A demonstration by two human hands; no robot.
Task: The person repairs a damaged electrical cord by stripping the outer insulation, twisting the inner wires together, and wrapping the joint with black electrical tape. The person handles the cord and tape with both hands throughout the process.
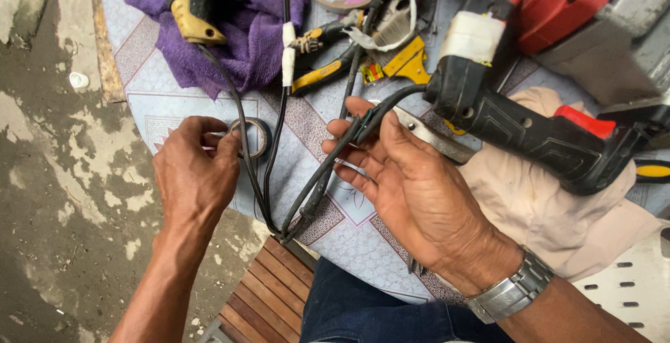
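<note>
My left hand (197,170) grips a roll of black insulating tape (257,136) lying on the patterned table (160,99). My right hand (412,186) holds a black power cord (328,168) across its fingers, thumb pressing near the cord's taped joint. That cord runs up into the handle of a black and red power tool (530,127) lying to the right. A loop of the cord hangs below the table edge between my hands.
A purple cloth (244,29) with a yellow tool (192,4) lies at the top. Yellow-handled pliers (324,71), a second cord with white tape (287,43), a beige cloth (530,203) and a wooden stool (269,297) are nearby. Bare concrete floor is at left.
</note>
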